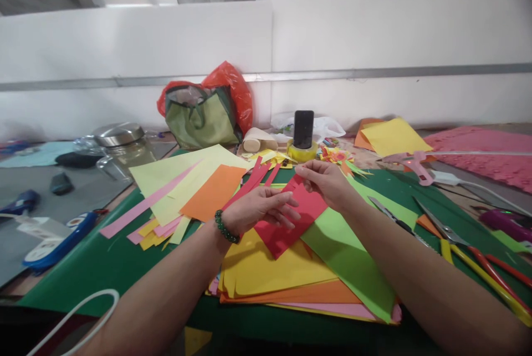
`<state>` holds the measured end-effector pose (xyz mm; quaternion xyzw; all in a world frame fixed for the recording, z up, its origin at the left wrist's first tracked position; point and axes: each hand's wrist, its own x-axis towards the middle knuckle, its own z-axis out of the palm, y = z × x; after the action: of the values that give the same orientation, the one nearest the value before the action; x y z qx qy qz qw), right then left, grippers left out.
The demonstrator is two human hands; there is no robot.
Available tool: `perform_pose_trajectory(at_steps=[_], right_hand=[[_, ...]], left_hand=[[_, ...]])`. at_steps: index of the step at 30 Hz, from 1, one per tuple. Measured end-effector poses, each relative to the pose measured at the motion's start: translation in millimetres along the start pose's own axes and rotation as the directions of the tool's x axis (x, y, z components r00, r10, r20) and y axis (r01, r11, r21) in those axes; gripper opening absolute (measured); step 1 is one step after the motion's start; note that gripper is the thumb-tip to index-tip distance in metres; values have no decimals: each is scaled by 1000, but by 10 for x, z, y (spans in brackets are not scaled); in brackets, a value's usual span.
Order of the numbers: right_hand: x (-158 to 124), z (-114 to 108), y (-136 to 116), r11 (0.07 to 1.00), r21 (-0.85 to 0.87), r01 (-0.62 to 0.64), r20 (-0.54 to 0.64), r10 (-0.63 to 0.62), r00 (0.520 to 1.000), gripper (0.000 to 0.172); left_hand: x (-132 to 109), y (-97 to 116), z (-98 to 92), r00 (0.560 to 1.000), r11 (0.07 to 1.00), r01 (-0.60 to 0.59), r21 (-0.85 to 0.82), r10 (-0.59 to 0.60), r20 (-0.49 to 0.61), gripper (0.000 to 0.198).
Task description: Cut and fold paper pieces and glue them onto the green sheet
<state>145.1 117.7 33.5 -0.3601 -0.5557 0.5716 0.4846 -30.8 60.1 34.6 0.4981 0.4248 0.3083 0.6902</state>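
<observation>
A red paper sheet (293,220) is held above a stack of coloured papers (274,273) on the green mat (95,267). My left hand (257,209), with a green bead bracelet on the wrist, grips the sheet's left side, fingers over it. My right hand (324,179) pinches the sheet's upper edge between thumb and fingers. Red paper strips (253,179) lie just behind my left hand.
Yellow, orange and pink sheets (187,190) fan out at left. Scissors (457,240) and a utility knife (394,220) lie at right, a pink glue gun (411,165) behind them. A phone (303,129) stands on a tape roll. A bag (203,115) and jar (120,148) sit at the back.
</observation>
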Motion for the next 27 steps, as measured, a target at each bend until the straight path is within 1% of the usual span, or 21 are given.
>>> perform_pose_trajectory(at_steps=[3,7,9,11,12,14,17,18,20,22,24,27], right_hand=[[8,-9,-11,993,77,-86,19,85,996,43],[13,0,-34,965,210,-158,23,157,987,37],[15,-1,-48,939,267,-217,80,203,976,31],[13,-12,-60,921,297,-251,183,203,962,25],[8,-18,-64,921,302,-247,236,179,955,22],[-13,-20,-67,941,284,-186,308,94,947,18],[-63,23,-46,988,146,-55,360,-1,933,25],[-79,47,-33,996,83,-18,357,-13,934,24],[-99,90,-1,1000,-13,28,297,-23,955,19],[-101,115,27,998,-52,42,189,-32,981,24],[-88,116,43,996,-69,60,86,-54,995,32],[-65,101,45,991,-106,84,3,-84,996,39]], left_hand=[[-9,11,2,1000,999,-18,-36,18,6,48],[-2,4,-6,1000,997,-18,-74,20,21,41],[6,-2,-7,1000,995,-22,-102,22,-2,35],[14,-4,-6,999,990,-35,-134,30,-39,29],[17,-4,-5,998,988,-43,-150,34,-61,27],[23,-5,-5,995,983,-58,-175,41,-96,23],[35,-17,-5,991,982,-72,-173,51,-122,24],[40,-26,-4,991,984,-77,-162,57,-125,26],[51,-47,2,991,987,-86,-133,70,-118,32],[59,-66,12,993,991,-81,-105,71,-92,39],[61,-75,25,997,994,-63,-88,58,-60,46],[53,-65,42,996,996,-57,-75,52,-67,50]])
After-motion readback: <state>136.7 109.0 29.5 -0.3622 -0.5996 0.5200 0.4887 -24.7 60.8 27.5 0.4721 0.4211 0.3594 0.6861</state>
